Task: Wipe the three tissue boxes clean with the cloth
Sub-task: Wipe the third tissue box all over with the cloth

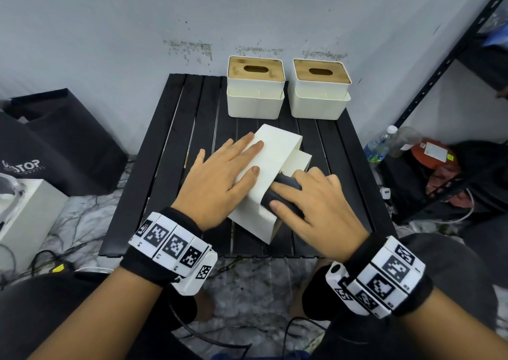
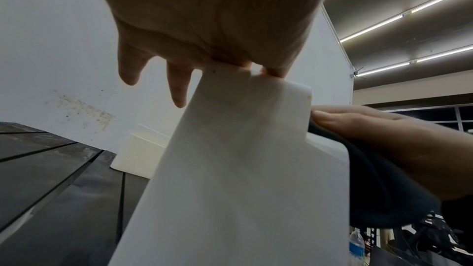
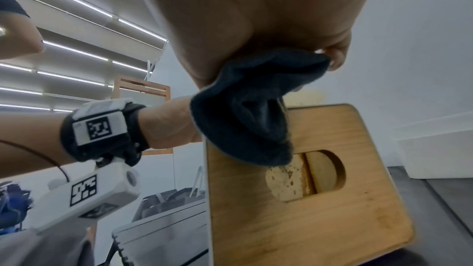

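A white tissue box [image 1: 277, 145] lies tipped on its side in the middle of the black slatted table [image 1: 170, 145]. My left hand [image 1: 233, 164] presses flat on its upper face with straight, spread fingers. My right hand [image 1: 305, 197] grips a dark cloth [image 1: 284, 186] and holds it against the box's right side by the lid edge. In the right wrist view the cloth [image 3: 250, 112] hangs over the box's wooden lid [image 3: 332, 199] with its oval slot. The left wrist view has the box [image 2: 230, 169] beside the cloth [image 2: 379, 189]. Two more tissue boxes [image 1: 255, 87] [image 1: 320, 89] stand upright at the table's far edge.
The wall rises right behind the two upright boxes. A black metal shelf [image 1: 445, 65] stands to the right, with bottles [image 1: 380, 144] and clutter under it. Black bags [image 1: 63, 145] and a white box [image 1: 24, 211] sit on the floor at left, with cables around.
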